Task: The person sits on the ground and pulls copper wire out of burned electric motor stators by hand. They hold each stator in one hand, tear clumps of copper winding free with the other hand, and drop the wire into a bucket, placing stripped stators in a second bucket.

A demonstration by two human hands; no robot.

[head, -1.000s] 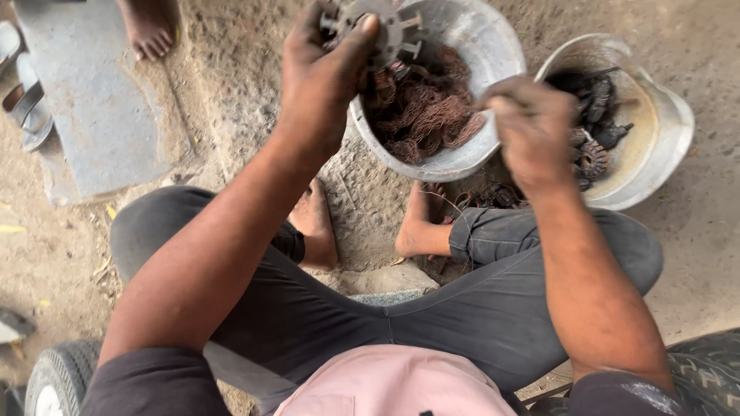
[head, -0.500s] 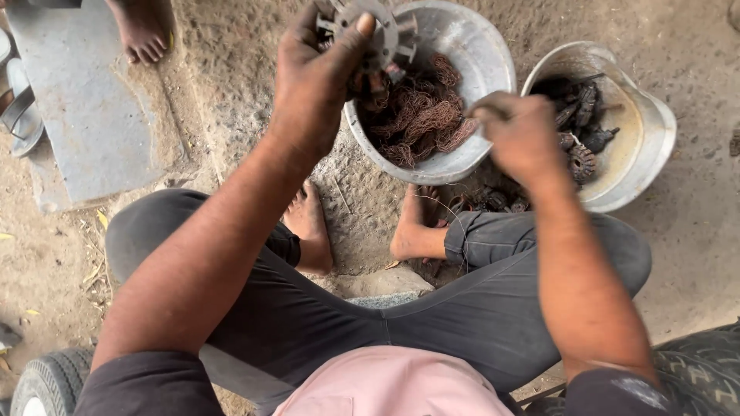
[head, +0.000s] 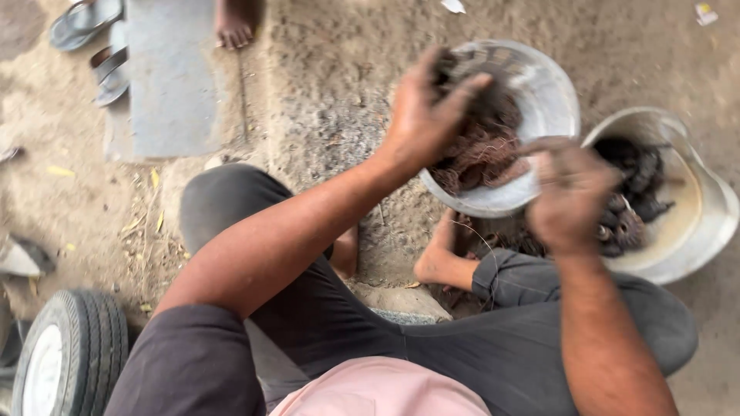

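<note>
Head view, left hand (head: 424,115) gripping blurred dark part over grey bowl (head: 551,92), right hand (head: 570,196) closed, perhaps on wire.

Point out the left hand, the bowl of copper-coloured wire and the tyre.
left hand (head: 422,117): head view, back of the hand.
bowl of copper-coloured wire (head: 556,92): head view, bare inner wall.
tyre (head: 91,331): head view, tread.

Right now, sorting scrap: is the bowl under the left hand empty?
Not empty: the grey bowl holds reddish-brown tangled wire, below the left hand.
</note>
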